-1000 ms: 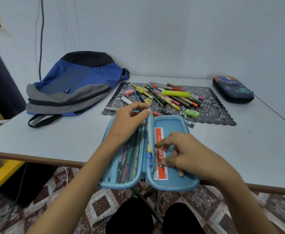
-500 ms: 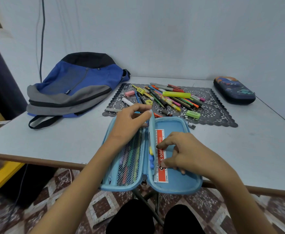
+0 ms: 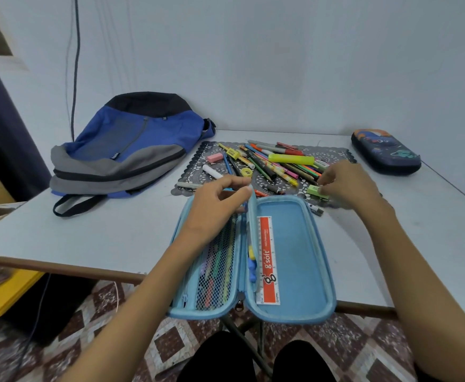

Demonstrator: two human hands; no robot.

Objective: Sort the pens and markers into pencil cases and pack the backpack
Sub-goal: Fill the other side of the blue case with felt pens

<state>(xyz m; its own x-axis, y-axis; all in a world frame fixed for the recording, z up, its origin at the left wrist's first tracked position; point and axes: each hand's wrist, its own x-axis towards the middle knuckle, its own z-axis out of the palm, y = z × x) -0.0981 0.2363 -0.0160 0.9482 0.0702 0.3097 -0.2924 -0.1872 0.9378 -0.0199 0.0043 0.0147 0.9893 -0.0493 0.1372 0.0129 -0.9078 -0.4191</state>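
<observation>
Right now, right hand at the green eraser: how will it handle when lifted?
The green eraser is a small flat block, so probably light and unlikely to roll. It lies low on the patterned mat, so the right hand likely needs a fingertip pinch on its edges. Looks rubbery: probably grippy, not fragile.

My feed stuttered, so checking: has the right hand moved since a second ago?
Yes. The right hand left the red ruler in the blue pencil case and went forward to the mat, at the green eraser.
</observation>
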